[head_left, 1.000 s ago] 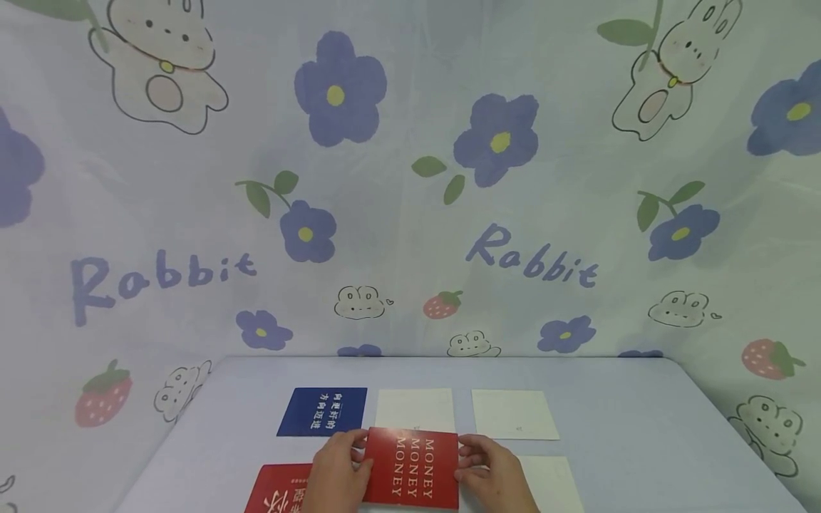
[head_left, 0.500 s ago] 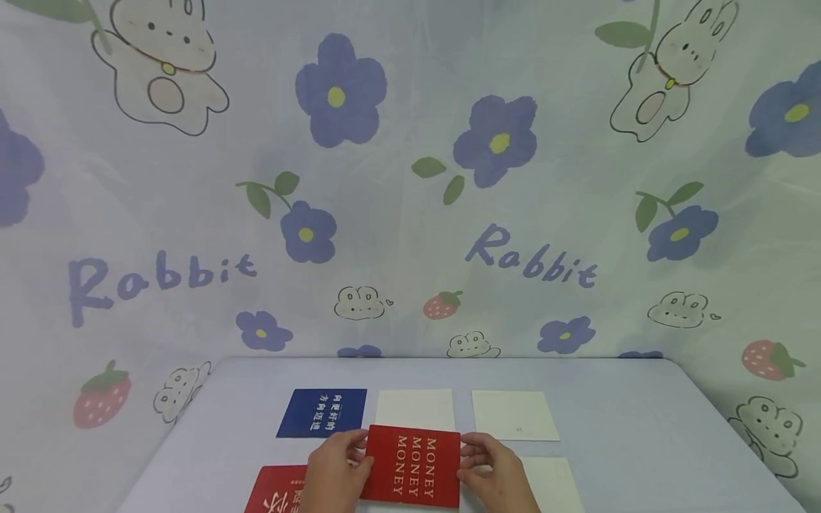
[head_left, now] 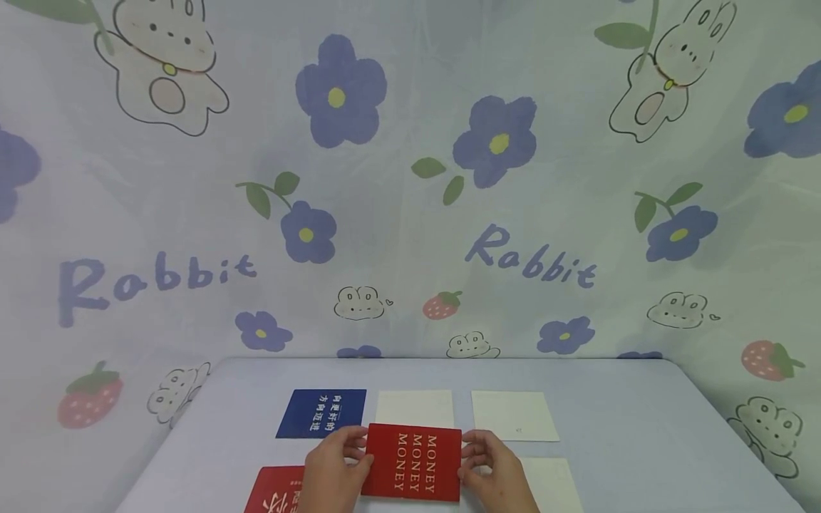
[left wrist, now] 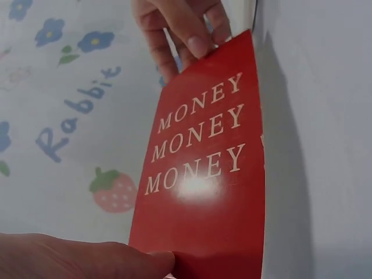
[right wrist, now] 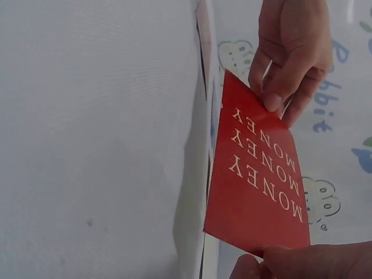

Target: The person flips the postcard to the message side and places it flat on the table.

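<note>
Between both hands is a thin red card printed with MONEY three times in white letters. My left hand pinches its left edge, thumb on the printed face. At the opposite edge, my right hand pinches it the same way. Both wrist views show the card tilted, printed face up, with the left thumb on it in the left wrist view and the right thumb at its edge in the right wrist view. Behind it, a white card is partly covered.
A blue card with white characters lies at the back left, and another white card at the back right. Nearer lie a second red card on the left and a white card on the right. A patterned curtain hangs behind the table.
The red MONEY card has shifted slightly upward in the head view, with both hands keeping their hold on its edges. The other cards lie where they were.
</note>
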The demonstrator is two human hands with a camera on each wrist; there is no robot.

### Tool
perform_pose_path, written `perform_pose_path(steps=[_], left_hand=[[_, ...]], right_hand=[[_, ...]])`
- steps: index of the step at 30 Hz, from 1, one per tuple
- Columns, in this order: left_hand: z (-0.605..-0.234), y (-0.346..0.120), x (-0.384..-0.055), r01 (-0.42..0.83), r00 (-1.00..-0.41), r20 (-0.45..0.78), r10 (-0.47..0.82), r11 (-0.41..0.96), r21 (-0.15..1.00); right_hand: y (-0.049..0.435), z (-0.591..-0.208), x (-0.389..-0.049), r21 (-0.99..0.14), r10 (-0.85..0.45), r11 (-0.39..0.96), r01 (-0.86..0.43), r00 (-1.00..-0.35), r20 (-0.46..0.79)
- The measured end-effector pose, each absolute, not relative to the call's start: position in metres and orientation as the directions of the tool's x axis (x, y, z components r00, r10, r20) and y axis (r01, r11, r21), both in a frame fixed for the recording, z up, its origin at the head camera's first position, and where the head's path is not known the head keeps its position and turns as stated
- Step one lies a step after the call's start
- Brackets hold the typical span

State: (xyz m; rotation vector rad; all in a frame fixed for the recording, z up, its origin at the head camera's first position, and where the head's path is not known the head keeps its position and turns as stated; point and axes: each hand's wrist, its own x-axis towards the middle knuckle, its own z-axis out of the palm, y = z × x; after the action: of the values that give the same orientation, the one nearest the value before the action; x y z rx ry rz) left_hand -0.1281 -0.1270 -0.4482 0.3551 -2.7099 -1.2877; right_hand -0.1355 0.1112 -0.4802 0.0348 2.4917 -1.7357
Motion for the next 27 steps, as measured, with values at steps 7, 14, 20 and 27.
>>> perform_pose_path(steps=[7, 14, 20, 27], left_hand=[[-0.446, -0.127, -0.126, -0.153, -0.966, 0.002, -0.258, 0.582, 0.799], [-0.446, -0.129, -0.124, -0.138, -0.973, 0.001, -0.233, 0.583, 0.801], [-0.443, -0.135, -0.123, -0.096, -0.983, 0.015, -0.183, 0.583, 0.807], [-0.442, -0.138, -0.122, -0.082, -0.988, 0.009, -0.152, 0.580, 0.810]], right_hand=[[0.112, -0.480, -0.135, -0.932, -0.014, 0.350, 0.095, -0.994, -0.106], [0.115, -0.477, -0.134, -0.940, -0.020, 0.332, 0.078, -0.996, -0.089], [0.114, -0.478, -0.133, -0.933, -0.008, 0.348, 0.088, -0.995, -0.096], [0.118, -0.477, -0.132, -0.928, -0.032, 0.367, 0.067, -0.996, -0.085]])
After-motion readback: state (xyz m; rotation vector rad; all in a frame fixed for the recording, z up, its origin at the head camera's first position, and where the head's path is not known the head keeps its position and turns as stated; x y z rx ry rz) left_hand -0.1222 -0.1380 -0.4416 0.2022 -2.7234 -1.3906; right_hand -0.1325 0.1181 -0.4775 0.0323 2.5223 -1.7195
